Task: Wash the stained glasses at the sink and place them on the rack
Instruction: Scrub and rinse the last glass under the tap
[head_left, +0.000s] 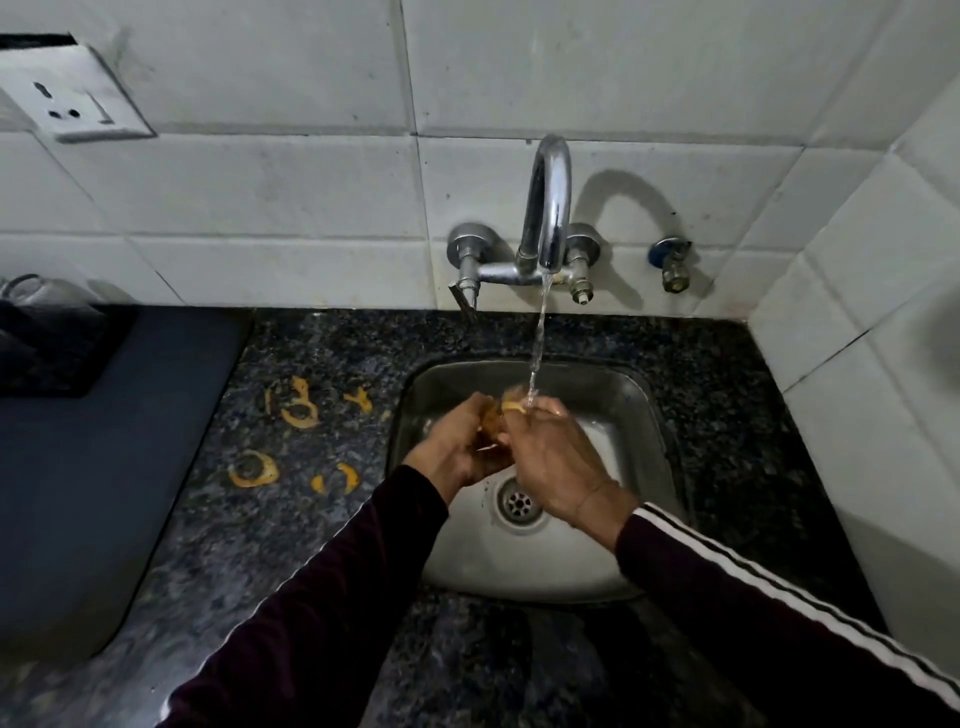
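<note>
Head view, taken left to right. A white wall socket (78, 98) sits high on the tiles; no marking on it can be read. Below it a dark mat (104, 457) covers the counter, and at its far left edge stands what appears to be a clear glass item on a black rack (47, 343), though that corner is too dim and cropped to confirm. This is judged to be where washed glasses go, kept apart from the splash zone.

On the speckled granite counter (322, 525) lie several orange ring stains (298, 408), round like the marks of glass bases, which suggests stained glasses stood there.

Over the steel sink (649, 415), the left hand (457, 447) is curled round a stained glass (496, 426) and grips it from the left. The glass is tilted, its orange-smeared rim raised toward the water stream (537, 353), judged so that the flow runs into it. The right hand (550, 462) lies over the glass from the right, fingers bent toward the rim and under the stream, seemingly rubbing the stain; whether it grips or only presses cannot be told. The drain (519, 501) lies just below the hands.

The chrome tap (548, 208) is running. A small blue-capped valve (675, 265) is fixed to the wall at right. No brand or writing is legible anywhere.
</note>
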